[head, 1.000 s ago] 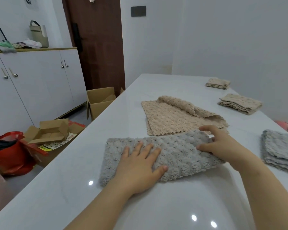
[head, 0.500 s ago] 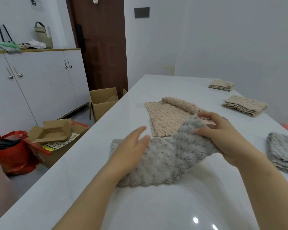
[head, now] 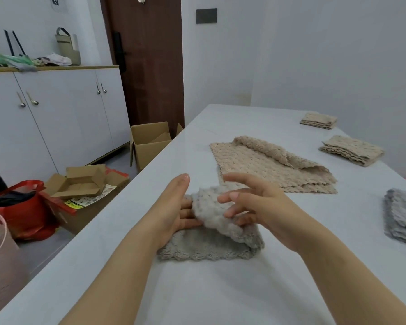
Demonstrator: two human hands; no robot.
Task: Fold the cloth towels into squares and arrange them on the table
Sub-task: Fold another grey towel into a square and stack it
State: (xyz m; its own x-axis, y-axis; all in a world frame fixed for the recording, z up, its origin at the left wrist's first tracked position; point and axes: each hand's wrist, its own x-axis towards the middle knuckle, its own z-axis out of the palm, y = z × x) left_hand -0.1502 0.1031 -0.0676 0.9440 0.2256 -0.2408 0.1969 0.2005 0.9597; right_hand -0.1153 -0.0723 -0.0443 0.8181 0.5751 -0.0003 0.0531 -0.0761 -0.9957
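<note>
1. Your grey towel point(head: 211, 240) is sitting on the white table point(head: 220, 296) right in front of you, with its right half lifted and curling over toward the left.
2. Your right hand point(head: 256, 207) has that raised flap. The fingers are spread pretty loose, the thumb is on top of the fabric and the other fingertips are underneath, so it's a light hold and not a tight pinch.
3. Your left hand point(head: 174, 207) is open, palm facing the flap and fingers straight, resting on the flat lower layer of the towel. It isn't gripping anything.
4. Just behind the grey one there's a beige towel point(head: 267, 165) lying loosely, half doubled over.
5. Along the right edge you've got a grey stack point(head: 401, 216) near you, then a beige stack point(head: 352, 150), then a smaller beige stack point(head: 319, 120) further back, all well apart.
</note>
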